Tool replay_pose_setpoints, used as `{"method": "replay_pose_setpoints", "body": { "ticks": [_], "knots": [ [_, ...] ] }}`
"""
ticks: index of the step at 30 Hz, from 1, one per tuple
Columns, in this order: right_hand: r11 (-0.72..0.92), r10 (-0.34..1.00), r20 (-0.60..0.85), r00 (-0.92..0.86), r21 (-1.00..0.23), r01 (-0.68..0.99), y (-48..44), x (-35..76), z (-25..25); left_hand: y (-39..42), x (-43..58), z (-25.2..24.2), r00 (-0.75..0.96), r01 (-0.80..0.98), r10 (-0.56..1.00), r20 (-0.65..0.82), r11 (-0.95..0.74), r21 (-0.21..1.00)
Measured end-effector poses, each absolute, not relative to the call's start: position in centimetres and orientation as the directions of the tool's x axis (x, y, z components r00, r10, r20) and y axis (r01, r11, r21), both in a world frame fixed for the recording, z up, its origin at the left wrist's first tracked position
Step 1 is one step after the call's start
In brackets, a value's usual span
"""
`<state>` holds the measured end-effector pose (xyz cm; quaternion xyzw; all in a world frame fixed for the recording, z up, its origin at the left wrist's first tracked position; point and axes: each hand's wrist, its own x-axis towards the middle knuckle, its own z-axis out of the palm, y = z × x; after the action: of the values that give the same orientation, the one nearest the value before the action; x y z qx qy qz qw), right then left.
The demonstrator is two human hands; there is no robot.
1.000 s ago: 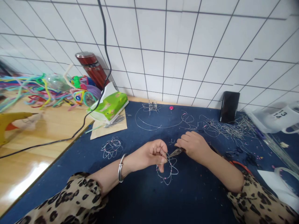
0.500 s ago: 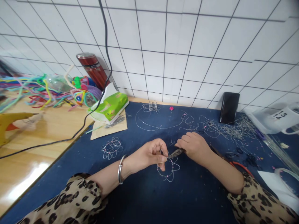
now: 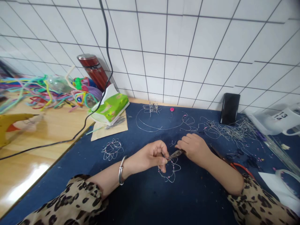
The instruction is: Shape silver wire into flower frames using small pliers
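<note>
My left hand (image 3: 153, 155) pinches the upper edge of a looped wire ring (image 3: 173, 170) strung with small pink beads. Thin wire petals fan out from the ring below and to the right of my fingers. A pair of pliers (image 3: 175, 154) is gripped in my right hand (image 3: 192, 146), whose fingers wrap round the handles. The plier tips meet the wire at my left thumb and fingertip; exactly what they clamp is too small to see. On the blue mat to the left lies another flower-shaped wire ring with beads (image 3: 112, 149).
Tangled wire offcuts (image 3: 239, 129) spread at the right beside a black phone (image 3: 230, 108) and a white mug (image 3: 287, 117). Red-handled cutters (image 3: 241, 167) lie by my right forearm. A green tissue pack (image 3: 111, 107), a black cable (image 3: 84, 123) and a yellow glue gun (image 3: 11, 126) are at left.
</note>
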<state>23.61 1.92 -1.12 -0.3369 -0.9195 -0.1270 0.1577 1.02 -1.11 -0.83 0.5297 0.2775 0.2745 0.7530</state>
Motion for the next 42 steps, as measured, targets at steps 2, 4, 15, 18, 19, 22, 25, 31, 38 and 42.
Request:
{"method": "replay_pose_setpoints", "body": {
  "ticks": [2,4,15,18,19,22,25,31,38,42],
  "knots": [
    [0.739,0.586,0.367,-0.722,0.123,0.662,1.9,23.6,-1.2,-1.1,1.0,-0.8,0.692,-0.122,0.711,-0.122,0.282,0.952],
    [0.736,0.592,0.361,-0.72,0.121,0.666,1.8,23.5,-1.2,-1.0,1.0,-0.9,0.695,-0.127,0.709,-0.117,0.281,0.951],
    [0.734,0.584,0.365,-0.725,0.145,0.663,1.7,23.3,-1.0,-1.0,1.1,-1.2,0.692,-0.077,0.71,-0.133,0.255,0.964],
    [0.734,0.58,0.377,-0.722,0.142,0.664,1.6,23.3,-1.0,-1.2,1.1,-1.0,0.695,-0.052,0.707,-0.131,0.231,0.971],
    [0.734,0.58,0.377,-0.722,0.141,0.664,1.6,23.2,-1.0,-1.2,1.1,-0.9,0.694,-0.039,0.708,-0.132,0.22,0.975],
    [0.735,0.584,0.361,-0.727,0.145,0.663,1.6,23.2,-1.1,-1.4,1.2,-0.7,0.681,0.008,0.718,-0.145,0.191,0.981],
    [0.733,0.587,0.35,-0.73,0.153,0.663,1.6,23.2,-1.2,-1.4,1.2,-0.5,0.67,0.057,0.724,-0.163,0.169,0.984],
    [0.74,0.58,0.365,-0.729,0.138,0.658,1.6,23.2,-1.3,-1.4,1.1,-0.3,0.657,0.099,0.732,-0.182,0.156,0.983],
    [0.735,0.591,0.356,-0.724,0.133,0.665,1.5,23.2,-1.4,-1.5,0.9,0.0,0.651,0.172,0.722,-0.232,0.157,0.973],
    [0.734,0.588,0.363,-0.723,0.136,0.665,1.6,23.2,-1.4,-1.5,0.9,0.0,0.674,0.123,0.699,-0.238,0.211,0.97]
  ]
}}
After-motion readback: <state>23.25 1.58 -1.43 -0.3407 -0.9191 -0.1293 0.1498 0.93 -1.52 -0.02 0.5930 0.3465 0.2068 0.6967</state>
